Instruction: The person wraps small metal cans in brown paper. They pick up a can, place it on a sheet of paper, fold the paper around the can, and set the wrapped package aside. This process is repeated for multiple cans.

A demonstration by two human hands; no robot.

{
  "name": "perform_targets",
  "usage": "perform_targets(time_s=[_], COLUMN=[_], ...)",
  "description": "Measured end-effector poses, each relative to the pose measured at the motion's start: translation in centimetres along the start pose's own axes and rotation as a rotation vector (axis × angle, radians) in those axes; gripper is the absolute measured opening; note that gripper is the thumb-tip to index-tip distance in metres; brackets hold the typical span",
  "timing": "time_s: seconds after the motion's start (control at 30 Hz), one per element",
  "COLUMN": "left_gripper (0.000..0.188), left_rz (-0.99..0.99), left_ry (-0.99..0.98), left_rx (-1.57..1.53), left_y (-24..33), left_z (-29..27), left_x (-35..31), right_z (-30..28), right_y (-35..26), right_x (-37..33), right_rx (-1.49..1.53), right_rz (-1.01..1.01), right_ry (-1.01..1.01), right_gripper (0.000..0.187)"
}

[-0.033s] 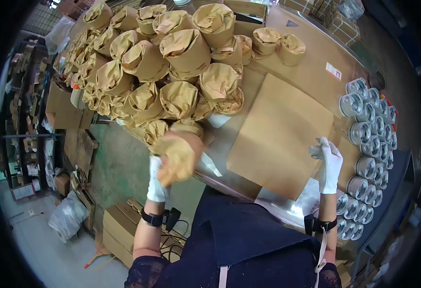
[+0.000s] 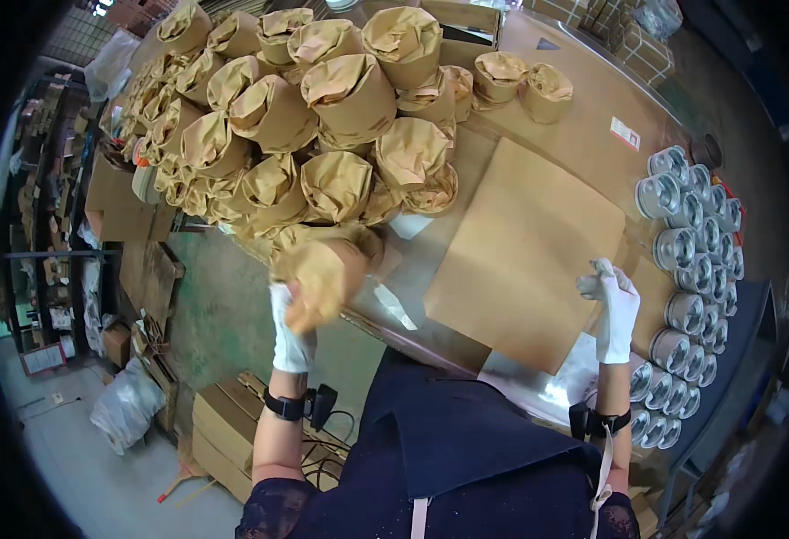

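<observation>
The left hand (image 2: 290, 331) is closed on a bundle (image 2: 333, 265) – it sits just beyond the palm, up and to the right, blurred, at the near edge of the pile (image 2: 348, 101); contact there cannot be told. The right hand (image 2: 612, 305) – fingers loosely bent, unclenched – is by the sheet (image 2: 525, 242).

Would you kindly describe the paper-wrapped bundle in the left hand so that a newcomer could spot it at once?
On the worktable, find the large heap of brown paper-wrapped bundles at the upper left. At its near edge, the gloved left hand holds the single bundle you want. It alone is gripped by a hand, and it looks blurred against the crisper heap.
</observation>
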State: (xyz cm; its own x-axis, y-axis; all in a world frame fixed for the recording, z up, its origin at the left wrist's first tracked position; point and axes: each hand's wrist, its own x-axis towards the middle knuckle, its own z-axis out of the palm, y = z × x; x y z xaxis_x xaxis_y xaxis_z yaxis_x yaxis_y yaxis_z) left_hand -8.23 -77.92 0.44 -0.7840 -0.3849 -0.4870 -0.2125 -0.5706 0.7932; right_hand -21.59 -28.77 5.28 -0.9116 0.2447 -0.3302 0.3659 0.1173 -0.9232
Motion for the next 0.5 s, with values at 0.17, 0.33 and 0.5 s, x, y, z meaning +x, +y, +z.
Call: perform_targets(time_s=[0.17, 0.33, 0.5], left_gripper=[0.053, 0.053, 0.061], left_rz=[0.082, 0.471, 0.514], left_ry=[0.276, 0.434, 0.583], left_rx=[0.172, 1.09, 1.92], left_y=[2.7, 0.9, 6.9], left_z=[3.2, -4.0, -6.0], left_x=[4.6, 9.0, 6.1], right_z=[0.3, -0.8, -4.4], right_y=[1.5, 4.4, 6.0], right_x=[-1.2, -0.8, -1.8], right_rx=[0.041, -0.06, -0.512], right_rz=[0.033, 0.139, -0.022], right_ry=[-0.013, 0.085, -0.012], right_gripper=[0.044, 0.034, 0.034])
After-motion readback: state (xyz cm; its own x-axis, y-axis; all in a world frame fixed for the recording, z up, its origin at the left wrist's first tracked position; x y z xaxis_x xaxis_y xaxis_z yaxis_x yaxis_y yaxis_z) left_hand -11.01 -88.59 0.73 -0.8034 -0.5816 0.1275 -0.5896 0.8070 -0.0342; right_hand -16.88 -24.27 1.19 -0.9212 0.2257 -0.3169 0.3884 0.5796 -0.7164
